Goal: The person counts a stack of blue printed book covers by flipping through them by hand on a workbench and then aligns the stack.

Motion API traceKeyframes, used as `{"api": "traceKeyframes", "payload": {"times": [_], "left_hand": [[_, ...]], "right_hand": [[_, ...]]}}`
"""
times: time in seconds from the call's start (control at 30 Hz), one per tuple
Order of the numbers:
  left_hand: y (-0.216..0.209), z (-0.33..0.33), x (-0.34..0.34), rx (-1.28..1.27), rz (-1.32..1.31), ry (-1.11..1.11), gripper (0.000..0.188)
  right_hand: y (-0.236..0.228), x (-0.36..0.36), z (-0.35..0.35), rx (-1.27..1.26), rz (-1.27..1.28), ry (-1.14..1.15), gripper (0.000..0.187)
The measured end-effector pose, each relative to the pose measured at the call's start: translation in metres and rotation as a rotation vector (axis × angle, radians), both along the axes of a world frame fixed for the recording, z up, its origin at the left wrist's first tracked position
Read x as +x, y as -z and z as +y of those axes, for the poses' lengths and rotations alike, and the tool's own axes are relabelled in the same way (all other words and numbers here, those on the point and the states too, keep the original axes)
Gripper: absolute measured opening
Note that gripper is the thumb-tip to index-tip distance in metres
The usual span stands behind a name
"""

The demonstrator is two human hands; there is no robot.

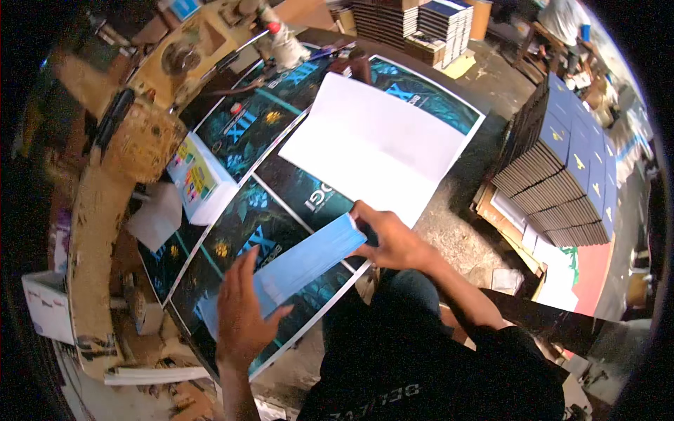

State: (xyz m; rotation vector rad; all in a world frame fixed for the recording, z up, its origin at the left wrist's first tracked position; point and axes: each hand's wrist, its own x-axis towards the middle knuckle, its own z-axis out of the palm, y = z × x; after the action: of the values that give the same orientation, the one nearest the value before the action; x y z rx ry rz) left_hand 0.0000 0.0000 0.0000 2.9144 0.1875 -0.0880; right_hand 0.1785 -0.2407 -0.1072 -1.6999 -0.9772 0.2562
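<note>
A thick blue stack of paper (305, 263) is held at a slant above dark printed sheets (302, 210), close to the person's body. Its right end is gripped by the right hand (394, 238), with the fingers set narrow across that end, the thumb on the near side and the forefinger on the far side. The left end is partly covered by the left hand (242, 309), whose fingers are spread wide, with the thumb held well away from them; whether the paper is touched by this hand cannot be told.

Beyond the stack, a large white sheet (379, 147), creased across its middle, is laid over the printed sheets. To the left of it, a bundle with a colourful cover (193, 172) is seen lying on them, with a piece of white paper (156, 217) just beside it. At the far edge, a white bottle (286, 45) is stood near a red cap (273, 28).

On the right, books with dark blue covers (572, 151) are piled in close rows, well apart from the hands. More books (382, 28) are stacked at the back.
</note>
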Motion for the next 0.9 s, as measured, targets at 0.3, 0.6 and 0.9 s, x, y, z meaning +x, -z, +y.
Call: {"api": "traceKeyframes", "payload": {"times": [0.3, 0.6, 0.9], "left_hand": [[0.004, 0.014, -0.020, -0.127, -0.374, 0.166, 0.041], [-0.045, 0.006, 0.151, 0.143, -0.865, 0.155, 0.036], [0.027, 0.037, 0.286, 0.419, -0.650, -0.151, 0.055]], "right_hand": [[-0.043, -0.018, -0.031, 0.186, -0.113, 0.306, 0.057], [-0.034, -0.026, -0.087, 0.173, -0.057, 0.744, 0.043], [-0.023, -0.043, -0.127, 0.045, -0.047, 0.744, 0.026]]}}
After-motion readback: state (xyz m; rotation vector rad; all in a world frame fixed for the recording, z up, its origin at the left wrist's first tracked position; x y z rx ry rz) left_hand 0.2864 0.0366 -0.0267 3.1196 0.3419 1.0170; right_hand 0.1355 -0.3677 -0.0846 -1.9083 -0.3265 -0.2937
